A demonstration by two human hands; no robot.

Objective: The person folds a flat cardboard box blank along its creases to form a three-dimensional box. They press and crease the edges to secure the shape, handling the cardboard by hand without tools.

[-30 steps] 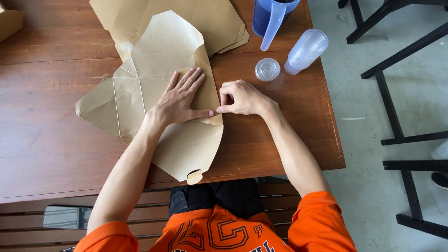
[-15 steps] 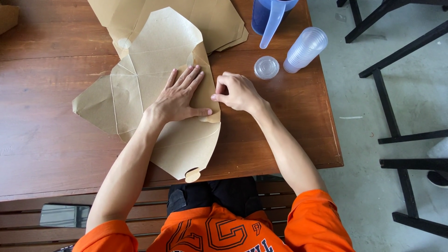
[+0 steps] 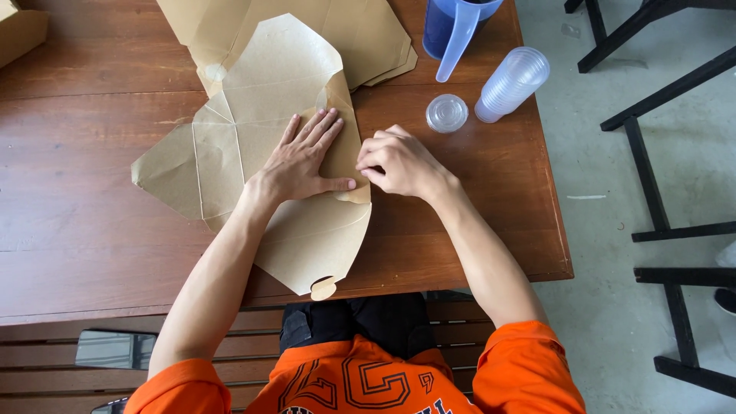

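Pressing flat, the left hand [image 3: 303,159] lay palm down on the unfolded brown paper box blank [image 3: 264,146], fingers spread and pointing up-right, thumb stretched out toward the right edge of the sheet. Nothing was clamped in it; it only bore down on the paper.

The right hand [image 3: 399,159] sat just beside the left, fingers curled, fingertips pinched on the raised side flap [image 3: 346,126] at the blank's right edge. That flap stood folded up from the sheet between the two hands. The hands were close together, thumb of the left nearly meeting the right fingertips.

The blank lay on the wooden desk [image 3: 84,222], centre-left, its lower point with a small rounded tab [image 3: 323,289] overhanging the near edge of the desk. Crease lines showed across its left half.

A stack of more flat brown blanks [image 3: 368,34] lay behind it at the far edge, partly under its upper lobe. A blue plastic jug [image 3: 452,27] stood at the far right of the desk. A stack of clear plastic cups [image 3: 512,83] lay on its side near it, and one clear round lid [image 3: 446,113] rested between the cups and the right hand. A brown box corner [image 3: 19,31] showed at far left. Black chair frames [image 3: 667,153] stood on the grey floor to the right.
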